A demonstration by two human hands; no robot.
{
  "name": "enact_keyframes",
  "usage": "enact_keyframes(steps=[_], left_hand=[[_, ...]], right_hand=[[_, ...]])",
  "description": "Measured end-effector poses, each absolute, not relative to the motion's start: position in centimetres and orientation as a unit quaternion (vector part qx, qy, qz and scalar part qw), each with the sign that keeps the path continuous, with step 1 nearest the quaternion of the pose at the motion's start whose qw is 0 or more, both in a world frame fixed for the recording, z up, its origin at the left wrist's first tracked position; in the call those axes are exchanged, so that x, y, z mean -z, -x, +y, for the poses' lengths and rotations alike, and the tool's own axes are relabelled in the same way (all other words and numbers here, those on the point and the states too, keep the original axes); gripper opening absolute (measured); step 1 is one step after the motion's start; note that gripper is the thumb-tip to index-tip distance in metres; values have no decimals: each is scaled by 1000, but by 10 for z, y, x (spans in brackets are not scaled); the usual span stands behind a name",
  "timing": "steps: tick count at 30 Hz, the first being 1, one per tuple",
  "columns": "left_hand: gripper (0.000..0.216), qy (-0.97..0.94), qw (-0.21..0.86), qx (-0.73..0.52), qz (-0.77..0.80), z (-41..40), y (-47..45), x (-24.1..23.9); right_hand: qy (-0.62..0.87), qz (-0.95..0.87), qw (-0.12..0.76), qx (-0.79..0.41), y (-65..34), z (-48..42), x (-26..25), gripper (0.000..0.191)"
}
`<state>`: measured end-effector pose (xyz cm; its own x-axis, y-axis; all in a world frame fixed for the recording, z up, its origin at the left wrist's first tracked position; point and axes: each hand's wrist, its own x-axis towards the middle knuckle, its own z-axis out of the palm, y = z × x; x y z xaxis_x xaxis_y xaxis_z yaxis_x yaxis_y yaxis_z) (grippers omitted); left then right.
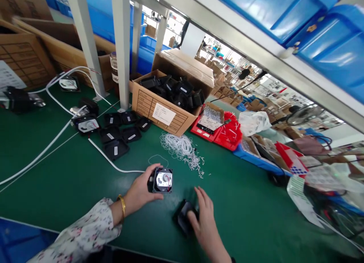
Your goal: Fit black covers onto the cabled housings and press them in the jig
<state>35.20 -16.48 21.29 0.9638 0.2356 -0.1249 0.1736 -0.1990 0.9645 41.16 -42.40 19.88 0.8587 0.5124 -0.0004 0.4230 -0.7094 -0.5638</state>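
Observation:
My left hand (145, 187) is closed around a square black housing (154, 181) with a shiny metal plate (164, 179) and small red and dark wires inside. A white cable (113, 165) runs to that hand from the left. My right hand (205, 219) is at a black plastic cover (183, 218), lower right of the housing; the thumb lies over its edge and the fingers reach along its right side. Motion blurs the cover a little. Apart from the housing, the cover sits just above or on the green table (153, 225); I cannot tell which.
Several black covers (116, 149) lie at left, near another wired housing (87, 123). A cardboard box (142, 107) of black parts stands behind. White cord loops (176, 143), small white pieces (195, 160) and red bins (206, 133) are right of it. A metal shelf beam (241, 43) crosses overhead.

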Motion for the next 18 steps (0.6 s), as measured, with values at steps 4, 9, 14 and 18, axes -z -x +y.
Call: enact_keyframes(steps=[4, 9, 14, 18], left_hand=[[84, -769, 625, -30, 127, -166, -351, -215], [86, -762, 636, -53, 107, -166, -351, -205], [98, -749, 652, -90, 72, -169, -351, -191], [109, -744, 656, -113, 53, -168, -351, -189]], right_hand=[[922, -321, 186, -107, -381, -420, -194, 86], [893, -342, 282, -75, -396, -397, -221, 89], [798, -521, 300, -34, -432, -333, -265, 84], [785, -569, 229, -82, -443, -306, -271, 90]])
